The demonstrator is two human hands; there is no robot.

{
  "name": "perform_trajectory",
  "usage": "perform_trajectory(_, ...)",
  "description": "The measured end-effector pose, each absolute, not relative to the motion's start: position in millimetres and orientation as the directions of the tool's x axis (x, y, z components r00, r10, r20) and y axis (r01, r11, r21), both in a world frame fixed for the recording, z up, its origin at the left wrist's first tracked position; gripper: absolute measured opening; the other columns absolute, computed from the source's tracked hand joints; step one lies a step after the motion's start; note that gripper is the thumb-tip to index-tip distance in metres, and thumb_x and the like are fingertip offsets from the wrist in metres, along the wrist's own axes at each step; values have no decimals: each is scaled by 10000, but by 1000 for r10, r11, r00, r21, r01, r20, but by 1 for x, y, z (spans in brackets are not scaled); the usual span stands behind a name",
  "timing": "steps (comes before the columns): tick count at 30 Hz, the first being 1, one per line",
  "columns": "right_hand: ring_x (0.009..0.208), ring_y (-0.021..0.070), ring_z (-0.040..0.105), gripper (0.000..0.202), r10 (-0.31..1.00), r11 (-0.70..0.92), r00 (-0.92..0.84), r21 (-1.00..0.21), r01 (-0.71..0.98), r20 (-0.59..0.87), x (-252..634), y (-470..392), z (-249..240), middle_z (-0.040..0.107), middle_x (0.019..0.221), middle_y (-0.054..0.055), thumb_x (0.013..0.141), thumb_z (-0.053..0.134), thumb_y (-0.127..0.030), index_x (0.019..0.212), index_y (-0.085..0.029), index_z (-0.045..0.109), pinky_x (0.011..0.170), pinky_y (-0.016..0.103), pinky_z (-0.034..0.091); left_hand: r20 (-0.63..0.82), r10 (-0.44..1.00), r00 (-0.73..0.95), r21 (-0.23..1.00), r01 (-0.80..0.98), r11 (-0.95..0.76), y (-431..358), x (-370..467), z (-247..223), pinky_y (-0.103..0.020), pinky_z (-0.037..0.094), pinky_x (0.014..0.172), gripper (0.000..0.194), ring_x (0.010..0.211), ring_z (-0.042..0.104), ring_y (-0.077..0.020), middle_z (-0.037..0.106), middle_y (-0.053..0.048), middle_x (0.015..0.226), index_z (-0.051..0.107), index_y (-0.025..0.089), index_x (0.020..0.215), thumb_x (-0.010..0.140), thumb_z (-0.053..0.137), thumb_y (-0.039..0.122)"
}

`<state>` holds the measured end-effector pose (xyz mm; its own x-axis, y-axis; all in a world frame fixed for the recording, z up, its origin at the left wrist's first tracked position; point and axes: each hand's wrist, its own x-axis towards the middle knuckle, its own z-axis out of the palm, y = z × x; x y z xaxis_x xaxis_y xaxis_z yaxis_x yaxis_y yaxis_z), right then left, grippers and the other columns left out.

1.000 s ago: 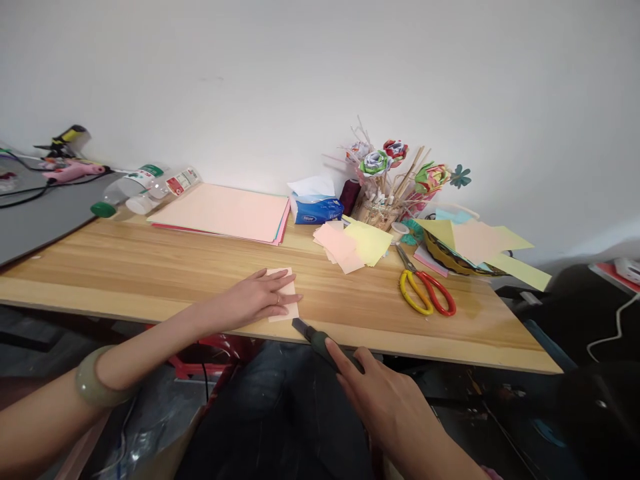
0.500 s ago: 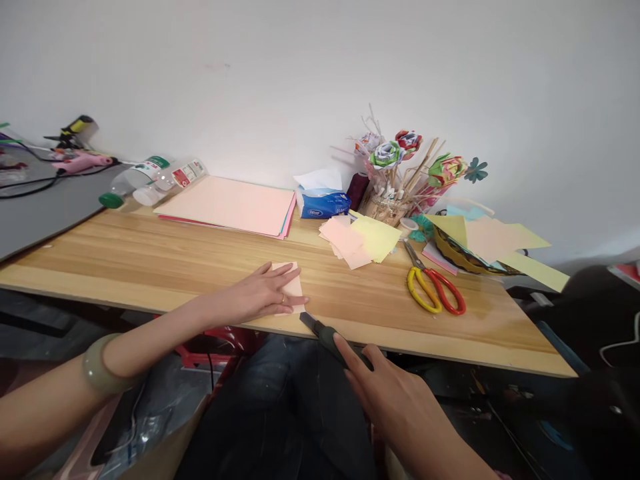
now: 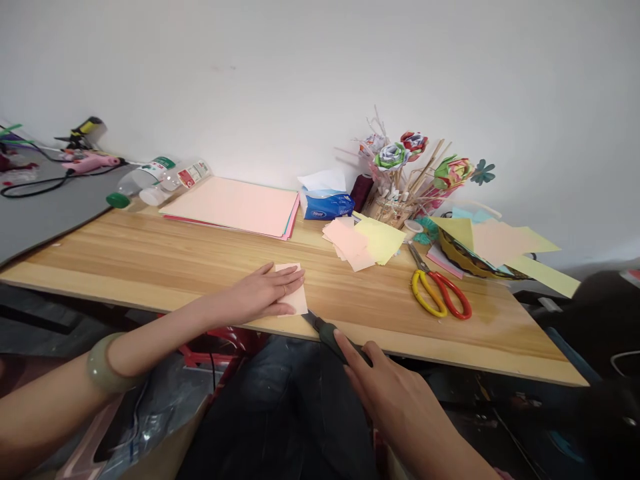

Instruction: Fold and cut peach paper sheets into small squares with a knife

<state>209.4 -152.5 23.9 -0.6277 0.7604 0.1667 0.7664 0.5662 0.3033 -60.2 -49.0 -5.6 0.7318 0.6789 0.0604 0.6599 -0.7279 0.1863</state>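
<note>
My left hand (image 3: 267,291) lies palm down, fingers stretched out, on a small pale pink piece of paper (image 3: 299,301) near the table's front edge. It presses the paper against the wood and covers much of its left side. In my right hand (image 3: 383,383) is a utility knife (image 3: 331,335) with a dark green handle, my fingers wrapped round it. Its blade (image 3: 313,319) points up and left, the tip at the paper's near right corner. Whether the tip touches the paper or goes under it, I cannot tell.
Scissors (image 3: 440,293) lie to the right. Beyond are small pink sheets (image 3: 347,241), yellow sheets (image 3: 383,238), a tissue pack (image 3: 327,205) and paper flowers (image 3: 393,157). A stack of large sheets (image 3: 235,205) and plastic bottles (image 3: 145,177) lie at the back left. A basket (image 3: 463,259) holds paper.
The lower fingers of my left hand have drawn back from the paper's near right corner, baring it. The knife's blade tip now meets that corner. The view has shifted slightly.
</note>
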Motion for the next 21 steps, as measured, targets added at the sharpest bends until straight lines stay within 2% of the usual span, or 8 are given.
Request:
perform_trajectory(6, 460, 134, 609, 462, 793, 553, -601, 296, 779, 100, 204, -146, 26, 628, 812, 24, 848, 555, -233, 1304, -192, 497, 350, 226, 437, 46, 694, 718, 215, 672, -709, -50, -60, -4, -438, 122, 1115, 608, 1401, 167, -201, 237, -71, 1504, 255, 240, 1437, 937, 255, 585)
perform_trajectory(10, 451, 144, 608, 462, 794, 553, -600, 289, 781, 100, 204, -146, 25, 628, 820, 28, 851, 552, -233, 1306, -181, 495, 337, 244, 441, 19, 716, 698, 157, 705, -692, -53, -60, -2, -528, 133, 1085, 592, 1409, 92, -258, 145, -130, 1515, 290, 248, 1427, 940, 238, 581)
perform_trajectory(13, 441, 148, 606, 456, 792, 552, -600, 291, 781, 110, 203, -144, 25, 623, 799, 24, 845, 561, -228, 1294, -173, 508, 328, 250, 437, 5, 730, 683, 128, 724, -678, -55, -59, 0, -534, 139, 1081, 586, 1407, 84, -271, 117, -152, 1514, 328, 256, 1413, 937, 234, 586)
perform_trajectory(19, 408, 143, 590, 453, 774, 555, -615, 303, 775, 155, 204, -141, 23, 617, 771, 12, 822, 592, -239, 1267, -172, 535, 317, 250, 420, -4, 751, 660, 152, 743, -652, -53, -58, 0, -465, 111, 1113, 719, 1403, 146, -240, 154, -155, 1509, 120, 164, 1470, 924, 231, 619)
perform_trajectory(21, 403, 139, 587, 457, 772, 549, -614, 313, 775, 168, 204, -140, 21, 614, 764, 8, 812, 599, -235, 1262, -177, 539, 315, 245, 413, 0, 748, 664, 157, 739, -656, -52, -58, -1, -455, 110, 1115, 722, 1402, 149, -239, 152, -157, 1509, 104, 163, 1472, 926, 238, 616)
